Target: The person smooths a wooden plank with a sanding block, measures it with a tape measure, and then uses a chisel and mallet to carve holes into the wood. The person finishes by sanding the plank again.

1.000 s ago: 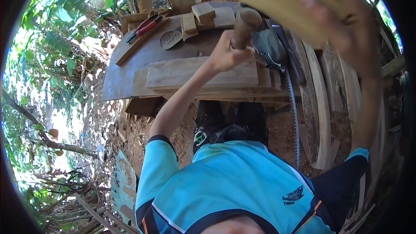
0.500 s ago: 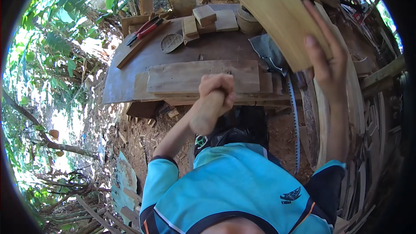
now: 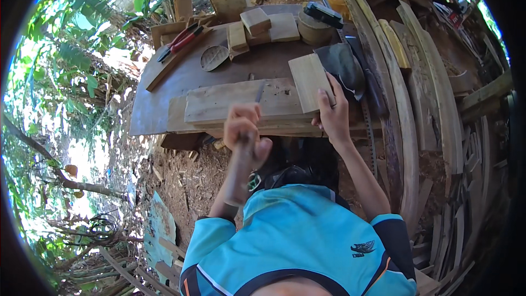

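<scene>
- Block (image 3: 310, 79): pale, flat wood, over the right part of the plank (image 3: 219, 101) on the bench (image 3: 145, 112); whether it touches the plank, cannot tell.
- Right hand (image 3: 334, 115): grasping block by its right side and near end, thumb on the upper face.
- Left hand (image 3: 243, 129): clenched round the tool (image 3: 239, 172), left of block, well apart from it; blurred.
- Tool: wooden handle sticks out of the fist toward the body, smeared; thin blade (image 3: 259, 92) shows past the far side, pointing away from the body, with a gap between it and block.
- Just right of block: dark cloth (image 3: 341, 63).
- Farther back on bench: round pot (image 3: 313, 33) with a dark item (image 3: 324, 13) on top, small blocks (image 3: 256, 21), oval disc (image 3: 214, 58).
- Back left: red-handled pliers (image 3: 186, 40) on a wood strip (image 3: 164, 72).
- Right side: long boards (image 3: 402, 115), side by side.
- Ground (image 3: 181, 186): brown, littered with wood chips.
</scene>
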### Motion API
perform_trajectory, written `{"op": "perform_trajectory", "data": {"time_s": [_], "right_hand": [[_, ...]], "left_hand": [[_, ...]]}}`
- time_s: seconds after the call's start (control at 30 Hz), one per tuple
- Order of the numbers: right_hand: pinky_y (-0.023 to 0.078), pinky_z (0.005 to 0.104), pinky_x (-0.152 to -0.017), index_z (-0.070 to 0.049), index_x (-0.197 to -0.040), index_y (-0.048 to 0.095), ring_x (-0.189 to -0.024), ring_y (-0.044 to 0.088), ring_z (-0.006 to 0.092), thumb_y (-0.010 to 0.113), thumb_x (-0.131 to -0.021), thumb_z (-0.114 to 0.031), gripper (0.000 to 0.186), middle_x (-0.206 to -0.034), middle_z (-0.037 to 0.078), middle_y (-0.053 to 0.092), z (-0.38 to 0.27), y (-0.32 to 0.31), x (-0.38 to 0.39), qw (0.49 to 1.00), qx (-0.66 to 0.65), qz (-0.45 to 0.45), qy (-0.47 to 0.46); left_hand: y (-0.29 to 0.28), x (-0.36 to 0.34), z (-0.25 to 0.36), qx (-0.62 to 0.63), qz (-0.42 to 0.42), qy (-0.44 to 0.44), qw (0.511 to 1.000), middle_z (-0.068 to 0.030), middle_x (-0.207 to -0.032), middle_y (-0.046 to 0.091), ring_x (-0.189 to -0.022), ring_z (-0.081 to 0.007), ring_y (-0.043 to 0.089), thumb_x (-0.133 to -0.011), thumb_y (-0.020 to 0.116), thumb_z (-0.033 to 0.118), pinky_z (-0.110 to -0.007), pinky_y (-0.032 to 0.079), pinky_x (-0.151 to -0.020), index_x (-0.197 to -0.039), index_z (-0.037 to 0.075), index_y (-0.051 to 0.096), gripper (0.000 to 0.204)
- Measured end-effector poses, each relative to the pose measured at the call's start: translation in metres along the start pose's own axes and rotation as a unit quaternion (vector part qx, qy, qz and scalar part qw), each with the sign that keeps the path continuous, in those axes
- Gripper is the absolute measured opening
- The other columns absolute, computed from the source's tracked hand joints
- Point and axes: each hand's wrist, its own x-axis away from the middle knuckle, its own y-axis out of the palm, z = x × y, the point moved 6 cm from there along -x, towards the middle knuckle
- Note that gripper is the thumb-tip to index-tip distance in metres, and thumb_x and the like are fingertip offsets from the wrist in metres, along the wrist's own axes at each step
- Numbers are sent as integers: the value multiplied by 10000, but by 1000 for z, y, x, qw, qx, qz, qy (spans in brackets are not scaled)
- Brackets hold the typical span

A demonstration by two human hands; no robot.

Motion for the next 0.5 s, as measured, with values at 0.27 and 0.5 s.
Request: {"op": "perform_trajectory", "data": {"time_s": [0.27,0.5], "right_hand": [[331,183,-287,-73,-1231,397,-362,452,77,435,-872,-165,371,-844,97,557,1,4,2,998,-42,11,36],[325,185,-282,-67,-1234,386,-355,453,76,440,-869,-175,384,-821,95,562,5,5,1,999,-45,23,15]], "left_hand": [[7,-46,-48,198,39,-184,962,-61,-681,431,-497,-127,428,-817,543,247,-218,350,-408,-959,-18,445,316],[38,-69,-51,141,-41,-151,978,-42,-642,421,-472,-99,382,-869,495,254,-206,261,-350,-1044,47,385,292]]}}
